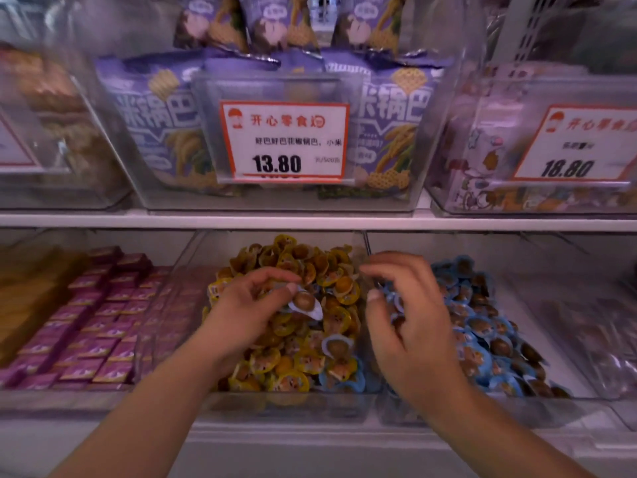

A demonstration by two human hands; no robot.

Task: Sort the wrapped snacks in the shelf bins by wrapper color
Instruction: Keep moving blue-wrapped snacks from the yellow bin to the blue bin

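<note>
my left hand (248, 298) is over the yellow bin (293, 401), thumb and fingertips pinching one blue-wrapped snack (305, 303) that sits up above the yellow pile (296, 270). it's a stray, light blue rim, brown centre, and it belongs one bin to the right. my right hand (410, 326) hangs over the blue pile (482, 332) by the clear divider (367, 246), fingers loosely curled; there may be a blue piece tucked under them, but i cannot tell from here.

the way to do this cleanly, i'd say: keep the pinch on the wrapper's flat rim, not the bulge, so it doesn't squirt loose. lift it clear of the yellow ones before going sideways, or the rim could drag neighbours along. cross over the divider, not into it, and let go low over the blue heap so it doesn't bounce back.

more to fetch after this one, by the look of it: another blue stray (337, 346) sits lower in the yellow bin, and a few blue rims (339, 379) show at the front right corner. those look half buried, so probably brush the yellow ones aside first.

the purple boxes (100, 326) on the left look uniform, i'm leaving them.
</note>
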